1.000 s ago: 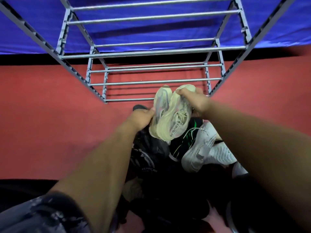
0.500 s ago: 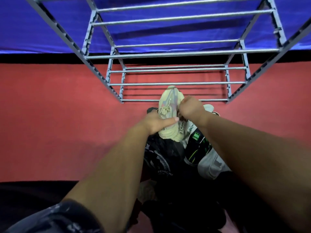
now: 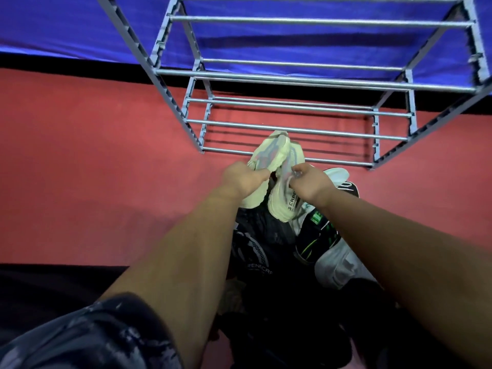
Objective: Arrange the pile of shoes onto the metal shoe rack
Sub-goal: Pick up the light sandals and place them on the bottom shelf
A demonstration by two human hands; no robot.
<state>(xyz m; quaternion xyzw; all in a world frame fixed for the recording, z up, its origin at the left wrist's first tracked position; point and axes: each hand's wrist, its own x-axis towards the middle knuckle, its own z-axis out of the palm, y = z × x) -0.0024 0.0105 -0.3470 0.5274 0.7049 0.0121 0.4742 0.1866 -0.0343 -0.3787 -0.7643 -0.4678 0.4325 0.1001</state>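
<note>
A pair of pale sneakers is held up over the pile of shoes (image 3: 266, 251), which lies on the red floor (image 3: 93, 169) just in front of the metal shoe rack (image 3: 319, 131). The left sneaker (image 3: 269, 150) is gripped by the left hand (image 3: 243, 179), whose fingers are curled round its side. The right sneaker (image 3: 282, 201) is pinched at its upper by the right hand (image 3: 310, 183), fingers bent tight. The two soles are turned outward and the toes point toward the front edge of the rack's lowest tier, which they overlap in this view. Whether they touch the rail cannot be told.

No shoe is seen on any tier, so the task is judged to be at its start, with the first pair in mid-carry. Next, the pair is likely to be turned soles down and laid side by side across the lowest rails. The heels and toes must each be borne by a rail, or a shoe may slip between them.
</note>
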